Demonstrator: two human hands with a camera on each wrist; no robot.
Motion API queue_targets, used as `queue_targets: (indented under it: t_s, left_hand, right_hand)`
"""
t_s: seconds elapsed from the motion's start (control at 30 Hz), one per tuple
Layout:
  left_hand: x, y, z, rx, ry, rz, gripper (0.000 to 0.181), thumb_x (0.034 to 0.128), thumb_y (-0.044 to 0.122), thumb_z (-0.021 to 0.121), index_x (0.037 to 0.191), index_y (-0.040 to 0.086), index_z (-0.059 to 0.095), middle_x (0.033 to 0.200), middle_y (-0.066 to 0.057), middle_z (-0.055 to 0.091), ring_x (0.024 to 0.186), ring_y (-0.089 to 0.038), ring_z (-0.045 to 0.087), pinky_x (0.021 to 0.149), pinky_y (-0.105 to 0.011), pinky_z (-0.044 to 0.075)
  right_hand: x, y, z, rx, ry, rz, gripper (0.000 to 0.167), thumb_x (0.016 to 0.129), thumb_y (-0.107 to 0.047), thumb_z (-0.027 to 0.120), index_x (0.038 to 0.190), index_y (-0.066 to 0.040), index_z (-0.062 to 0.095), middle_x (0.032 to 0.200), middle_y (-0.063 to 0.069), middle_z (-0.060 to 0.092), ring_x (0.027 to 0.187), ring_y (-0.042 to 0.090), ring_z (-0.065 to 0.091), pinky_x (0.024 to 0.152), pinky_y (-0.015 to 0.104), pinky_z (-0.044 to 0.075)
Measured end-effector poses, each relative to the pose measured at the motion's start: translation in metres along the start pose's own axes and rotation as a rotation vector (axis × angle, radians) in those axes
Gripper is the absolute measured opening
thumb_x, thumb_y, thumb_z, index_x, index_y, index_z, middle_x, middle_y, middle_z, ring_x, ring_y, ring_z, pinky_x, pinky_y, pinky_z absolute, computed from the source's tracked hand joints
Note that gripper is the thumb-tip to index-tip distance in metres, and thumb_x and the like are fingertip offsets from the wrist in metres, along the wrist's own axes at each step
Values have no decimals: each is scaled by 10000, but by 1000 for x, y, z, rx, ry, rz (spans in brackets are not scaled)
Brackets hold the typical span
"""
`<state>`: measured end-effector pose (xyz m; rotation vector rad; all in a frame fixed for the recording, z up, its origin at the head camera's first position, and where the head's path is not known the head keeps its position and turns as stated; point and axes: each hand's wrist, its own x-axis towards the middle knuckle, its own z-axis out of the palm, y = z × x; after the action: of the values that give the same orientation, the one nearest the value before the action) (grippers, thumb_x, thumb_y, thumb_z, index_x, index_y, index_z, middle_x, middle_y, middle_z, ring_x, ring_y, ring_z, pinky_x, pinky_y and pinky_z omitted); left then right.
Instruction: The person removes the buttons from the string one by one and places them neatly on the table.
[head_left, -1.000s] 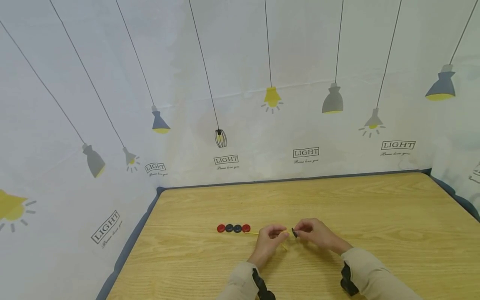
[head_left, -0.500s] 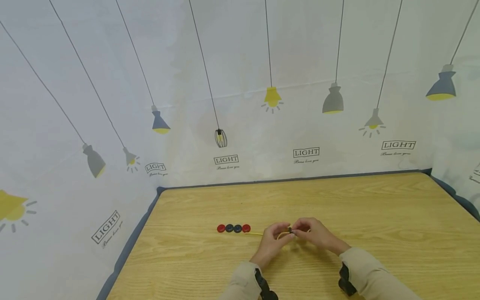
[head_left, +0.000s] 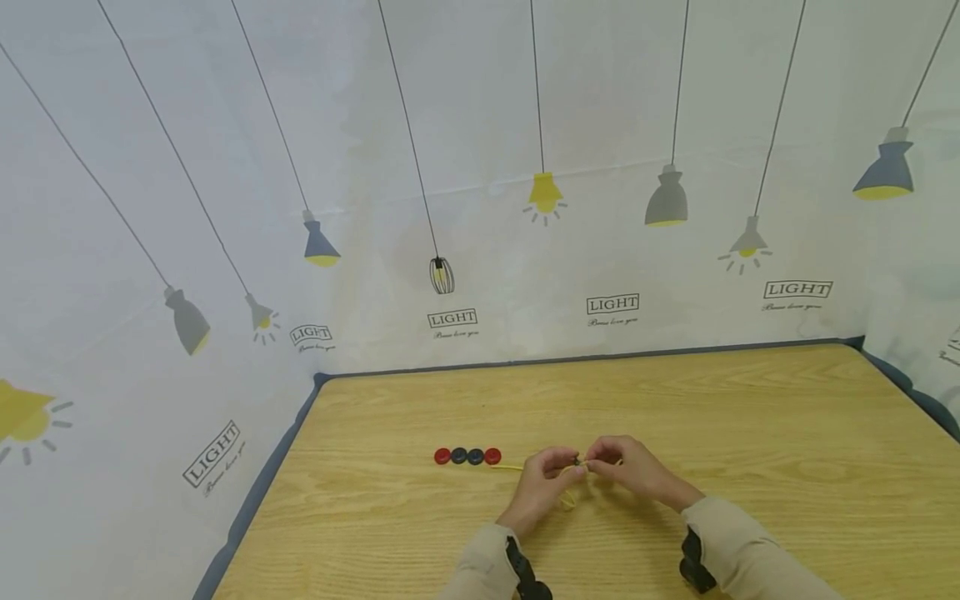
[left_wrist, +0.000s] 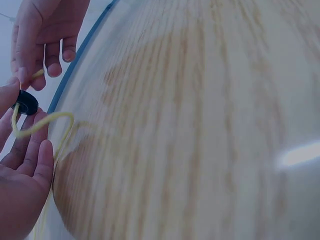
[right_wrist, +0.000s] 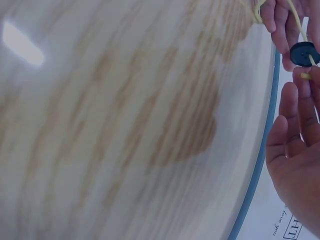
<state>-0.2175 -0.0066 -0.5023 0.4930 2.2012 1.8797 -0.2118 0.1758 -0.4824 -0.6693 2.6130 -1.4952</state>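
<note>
My left hand (head_left: 536, 487) pinches a dark button (left_wrist: 28, 103) between thumb and fingers above the wooden table. A yellow cord (left_wrist: 42, 122) runs through the button. My right hand (head_left: 637, 471) is close beside the left one and pinches the short cord end on the button's far side. In the right wrist view the same button (right_wrist: 303, 54) stands tilted between the two hands, with the cord tip (right_wrist: 306, 76) at the right fingertips. The rest of the cord loops below the left hand and trails left along the table.
To the left of the hands, a red button (head_left: 492, 456), two dark ones (head_left: 467, 456) and another red button (head_left: 442, 456) lie in a row on the wooden table (head_left: 360, 517). Behind the table rises a white wall covering (head_left: 510, 267) printed with lamps.
The dark button has passed from my right hand to my left, and the cord now goes through it. My right hand has moved to the cord end. The row of buttons stays put.
</note>
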Motion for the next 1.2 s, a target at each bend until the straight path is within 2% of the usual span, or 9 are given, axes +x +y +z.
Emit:
queue_targets:
  t_s: [0.13,0.23,0.37,0.8,1.03,1.2]
  left_hand:
    - [0,-5,-4,-6,7,-27,316,832,181,623,1084,-6,585,1041,-94,600,930,-154,563,795,-260,451]
    - [0,-6,-7,-28,9,-41,319,820,173,637,1078,-9,591,1018,-76,608,908,-142,573,781,-250,458]
    - [-1,-10,-13,-14,15,-42,302,818,155,638,1069,-7,596,1003,-63,617,899,-137,579,777,-242,458]
    - [-8,-13,-34,42,35,-69,320,815,161,641,1084,-5,589,1011,-52,610,899,-158,578,765,-282,467]
    - [-8,-7,-42,67,18,-86,338,817,193,640,1096,10,587,1027,-32,598,915,-145,558,807,-303,443]
    - [-7,-1,-53,111,25,-47,329,816,181,643,1083,-4,590,1027,-54,599,903,-163,559,797,-285,444]
  right_hand:
    - [-3,0,-2,-5,-5,-2,110,874,-128,557,860,-29,601,815,48,604,712,79,534,621,250,444]
    - [-4,1,-4,-13,-4,-4,121,874,-123,556,858,-11,598,811,45,601,714,76,535,619,245,445]
    - [-6,4,-6,-32,6,4,122,869,-123,561,857,-8,600,810,21,596,725,73,534,627,242,446]
    - [-18,19,-20,-61,11,14,129,869,-131,565,878,-8,601,823,24,587,732,78,533,630,243,451]
    - [-22,20,-27,-53,8,11,135,874,-138,560,880,-9,599,832,32,586,736,87,533,630,247,450]
    - [-24,22,-31,-34,3,5,136,877,-132,555,885,-2,593,835,49,584,734,106,540,626,250,450]
